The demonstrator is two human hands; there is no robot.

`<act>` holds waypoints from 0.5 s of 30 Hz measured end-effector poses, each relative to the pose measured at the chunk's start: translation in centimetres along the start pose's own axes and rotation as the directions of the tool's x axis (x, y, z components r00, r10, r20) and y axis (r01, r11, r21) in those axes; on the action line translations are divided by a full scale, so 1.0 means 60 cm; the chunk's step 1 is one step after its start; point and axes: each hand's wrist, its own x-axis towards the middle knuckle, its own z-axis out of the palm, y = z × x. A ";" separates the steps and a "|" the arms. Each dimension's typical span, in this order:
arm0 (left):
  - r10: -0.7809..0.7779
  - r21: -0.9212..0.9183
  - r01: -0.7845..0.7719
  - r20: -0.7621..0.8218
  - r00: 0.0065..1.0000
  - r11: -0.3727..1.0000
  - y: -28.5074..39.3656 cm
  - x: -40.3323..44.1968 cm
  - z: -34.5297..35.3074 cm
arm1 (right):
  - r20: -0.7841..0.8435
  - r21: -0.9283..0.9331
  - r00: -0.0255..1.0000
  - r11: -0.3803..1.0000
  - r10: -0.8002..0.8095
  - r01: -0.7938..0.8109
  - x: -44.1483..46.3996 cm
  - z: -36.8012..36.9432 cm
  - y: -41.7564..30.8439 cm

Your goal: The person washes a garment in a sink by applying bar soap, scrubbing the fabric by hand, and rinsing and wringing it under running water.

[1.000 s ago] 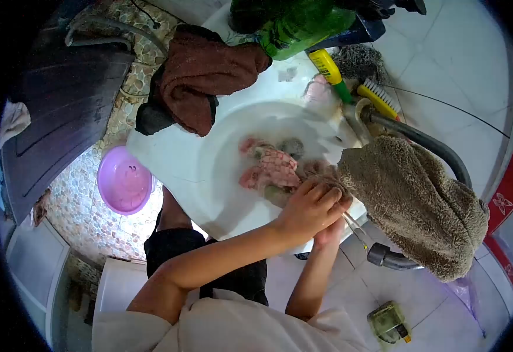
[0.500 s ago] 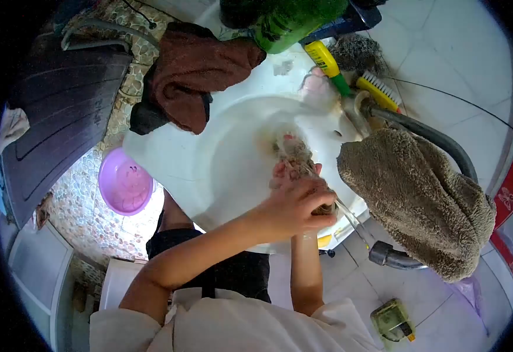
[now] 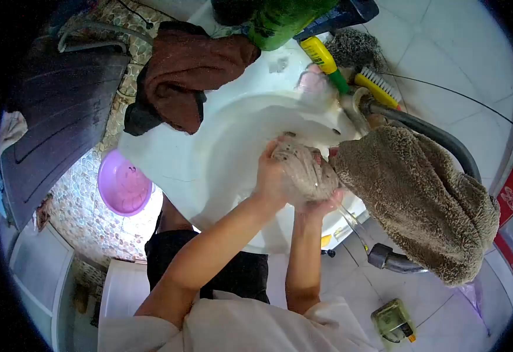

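A bunched, wet greyish-pink cloth (image 3: 304, 170) is held up between both hands over the white sink (image 3: 215, 152). My left hand (image 3: 272, 179) grips its left side, fingers curled round the edge. At the lower right, my right hand (image 3: 322, 205) supports the same bundle, its fingers partly hidden beneath it. Water from the dark tap spout (image 3: 381, 256) streams up to the cloth in this view. A thick brown towel (image 3: 420, 199) hangs over the tap pipe just right of my right hand.
Dark brown cloth (image 3: 195, 73) lies over the sink's upper left edge. Beyond the basin are a green bottle (image 3: 289, 20), a yellow tube (image 3: 320, 56), a scourer (image 3: 355, 48) and a yellow brush (image 3: 378, 88). A purple basin (image 3: 125, 182) sits on the floor at left.
Both hands have lifted the cloth out of the basin water and spread their grip to its two sides. The water in the bowl has dropped, and the drain hole now shows.
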 end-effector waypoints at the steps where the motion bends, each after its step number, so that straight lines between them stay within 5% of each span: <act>1: -0.157 -0.168 0.152 -0.016 0.987 0.974 -0.007 0.010 -0.006 | 0.141 0.137 0.990 0.990 -0.009 -0.010 -0.003 -0.028 0.002; 2: -0.299 -0.533 0.427 0.312 0.902 0.730 -0.022 0.032 -0.038 | 0.146 0.243 0.985 0.962 0.090 -0.124 -0.006 -0.071 0.000; 4: -0.436 -0.442 0.557 0.351 0.829 0.703 -0.006 0.043 -0.044 | 0.151 0.453 0.946 0.831 0.286 -0.323 -0.012 -0.155 -0.005; 6: -0.566 -0.343 0.675 0.370 0.737 0.653 -0.003 0.055 -0.052 | 0.504 0.719 0.758 0.285 0.414 -0.634 -0.015 -0.171 -0.018; 8: -0.582 -0.275 0.750 0.492 0.648 0.602 -0.006 0.064 -0.066 | 0.415 0.564 0.676 0.411 0.609 -0.717 -0.017 -0.195 -0.033; 11: -0.721 -0.061 0.720 -0.002 0.693 0.692 -0.006 0.044 -0.046 | 0.258 0.275 0.531 0.465 0.807 -0.841 -0.001 -0.230 -0.055; 13: -0.668 0.239 0.634 0.102 0.737 0.736 0.014 0.036 -0.034 | 0.205 0.188 0.479 0.446 0.854 -0.875 0.014 -0.256 -0.062; 14: -0.642 0.193 0.644 -0.082 0.762 0.740 0.021 0.030 -0.008 | 0.195 0.182 0.463 0.432 0.865 -0.883 0.019 -0.269 -0.065; 15: -0.644 0.194 0.645 -0.081 0.761 0.739 0.028 0.028 0.001 | 0.190 0.197 0.457 0.422 0.869 -0.885 0.023 -0.283 -0.066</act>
